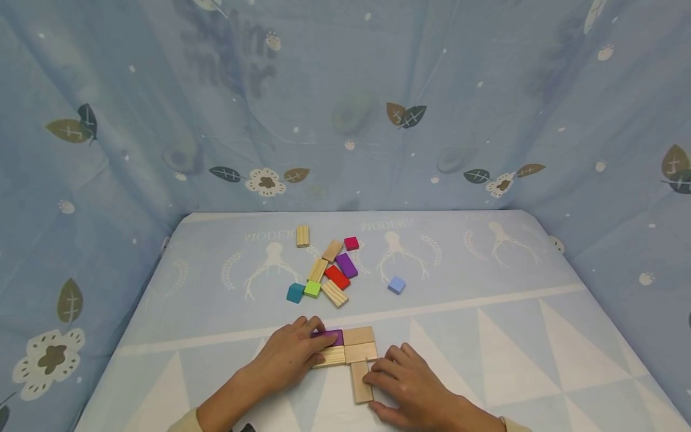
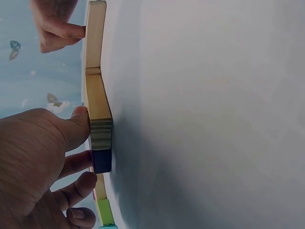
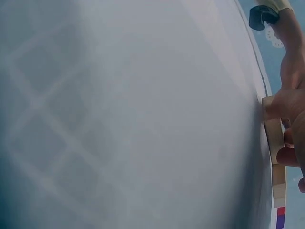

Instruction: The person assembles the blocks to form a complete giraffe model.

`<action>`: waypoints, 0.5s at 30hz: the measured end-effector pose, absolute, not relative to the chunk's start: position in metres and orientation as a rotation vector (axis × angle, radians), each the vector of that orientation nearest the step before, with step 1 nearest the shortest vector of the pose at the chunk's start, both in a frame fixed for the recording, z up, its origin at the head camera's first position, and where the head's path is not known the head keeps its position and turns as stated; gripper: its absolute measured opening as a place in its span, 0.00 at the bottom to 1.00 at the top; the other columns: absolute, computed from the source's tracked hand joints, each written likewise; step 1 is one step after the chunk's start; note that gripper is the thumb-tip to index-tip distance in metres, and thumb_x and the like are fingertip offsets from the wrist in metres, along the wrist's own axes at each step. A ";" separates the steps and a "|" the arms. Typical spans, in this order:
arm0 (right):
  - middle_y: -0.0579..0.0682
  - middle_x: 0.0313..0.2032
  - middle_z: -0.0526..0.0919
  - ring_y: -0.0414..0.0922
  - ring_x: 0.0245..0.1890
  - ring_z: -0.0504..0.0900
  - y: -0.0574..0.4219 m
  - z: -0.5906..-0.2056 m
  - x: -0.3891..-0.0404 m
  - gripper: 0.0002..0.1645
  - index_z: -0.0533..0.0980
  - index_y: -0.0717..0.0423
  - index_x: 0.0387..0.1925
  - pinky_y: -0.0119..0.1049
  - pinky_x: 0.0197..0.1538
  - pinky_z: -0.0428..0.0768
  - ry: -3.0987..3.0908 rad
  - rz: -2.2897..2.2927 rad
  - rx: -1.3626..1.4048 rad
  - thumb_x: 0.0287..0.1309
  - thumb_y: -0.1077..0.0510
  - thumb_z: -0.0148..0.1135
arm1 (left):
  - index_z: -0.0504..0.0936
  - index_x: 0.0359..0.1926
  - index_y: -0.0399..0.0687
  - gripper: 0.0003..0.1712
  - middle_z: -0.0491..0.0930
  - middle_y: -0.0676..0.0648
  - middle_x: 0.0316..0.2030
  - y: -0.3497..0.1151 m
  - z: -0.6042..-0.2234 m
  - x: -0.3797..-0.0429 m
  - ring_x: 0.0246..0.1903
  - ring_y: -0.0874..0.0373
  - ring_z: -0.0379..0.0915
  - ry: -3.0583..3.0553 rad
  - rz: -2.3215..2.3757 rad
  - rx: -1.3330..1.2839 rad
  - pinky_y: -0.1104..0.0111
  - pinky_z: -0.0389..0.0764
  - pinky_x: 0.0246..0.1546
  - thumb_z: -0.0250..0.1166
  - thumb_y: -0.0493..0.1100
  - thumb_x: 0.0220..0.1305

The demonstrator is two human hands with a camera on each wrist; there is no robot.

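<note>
My left hand (image 1: 288, 354) rests its fingers on a purple block (image 1: 336, 338), with the thumb beside a ridged wooden block (image 1: 330, 357) in front of it. Two plain wooden blocks, a far one (image 1: 358, 335) and a near one (image 1: 360, 352), lie against their right ends. Below these, a third plain wooden block (image 1: 360, 384) points toward me, and my right hand (image 1: 412, 387) holds it by its right side, thumb at the near end. In the left wrist view, the fingertips of the left hand (image 2: 33, 157) touch the row's upper edge. The right wrist view shows the right thumb against the plain block (image 3: 274, 138).
Farther back lies a loose group of blocks, among them a red one (image 1: 338, 277), a green one (image 1: 312, 289), a teal one (image 1: 295, 293) and a second purple one (image 1: 346, 265). A light blue block (image 1: 396, 285) sits apart to the right. Patterned cloth (image 1: 345, 150) hangs behind the table.
</note>
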State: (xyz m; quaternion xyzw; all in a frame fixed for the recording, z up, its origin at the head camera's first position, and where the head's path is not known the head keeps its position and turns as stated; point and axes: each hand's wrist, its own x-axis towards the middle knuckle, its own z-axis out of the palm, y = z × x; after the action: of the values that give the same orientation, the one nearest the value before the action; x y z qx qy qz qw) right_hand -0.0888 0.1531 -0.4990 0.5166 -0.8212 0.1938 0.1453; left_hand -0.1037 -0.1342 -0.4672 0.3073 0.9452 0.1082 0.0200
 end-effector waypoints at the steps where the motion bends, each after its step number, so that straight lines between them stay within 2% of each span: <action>1: 0.35 0.44 0.78 0.36 0.40 0.68 0.153 -0.498 -0.089 0.20 0.81 0.41 0.47 0.33 0.41 0.63 -2.373 0.563 1.486 0.55 0.40 0.68 | 0.80 0.61 0.62 0.25 0.73 0.55 0.47 -0.134 -0.467 -0.104 0.42 0.60 0.67 2.932 0.337 0.952 0.68 0.75 0.38 0.70 0.51 0.62; 7: 0.35 0.41 0.77 0.36 0.38 0.69 0.154 -0.490 -0.100 0.21 0.81 0.43 0.46 0.32 0.40 0.62 -2.297 0.654 1.451 0.52 0.42 0.72 | 0.80 0.61 0.62 0.25 0.73 0.55 0.47 -0.133 -0.465 -0.104 0.42 0.60 0.67 2.927 0.334 0.939 0.67 0.76 0.38 0.69 0.51 0.62; 11: 0.36 0.38 0.78 0.37 0.37 0.70 0.155 -0.479 -0.118 0.16 0.82 0.45 0.42 0.33 0.38 0.64 -2.248 0.681 1.376 0.51 0.48 0.73 | 0.80 0.60 0.62 0.25 0.74 0.54 0.47 -0.133 -0.465 -0.104 0.42 0.60 0.67 2.923 0.330 0.937 0.67 0.75 0.38 0.70 0.51 0.62; 15: 0.39 0.36 0.81 0.40 0.35 0.72 0.158 -0.470 -0.142 0.11 0.83 0.48 0.39 0.36 0.35 0.66 -2.255 0.658 1.247 0.54 0.49 0.70 | 0.81 0.59 0.61 0.24 0.74 0.54 0.46 -0.131 -0.464 -0.104 0.41 0.60 0.67 2.920 0.329 0.927 0.68 0.75 0.37 0.70 0.51 0.61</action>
State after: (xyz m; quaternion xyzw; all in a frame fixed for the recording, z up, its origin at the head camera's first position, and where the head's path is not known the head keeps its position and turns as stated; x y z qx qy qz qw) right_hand -0.1423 0.1576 -0.4700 0.4552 -0.8235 0.2402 0.2386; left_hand -0.1040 -0.1313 -0.4644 0.3008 0.9472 0.1069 0.0302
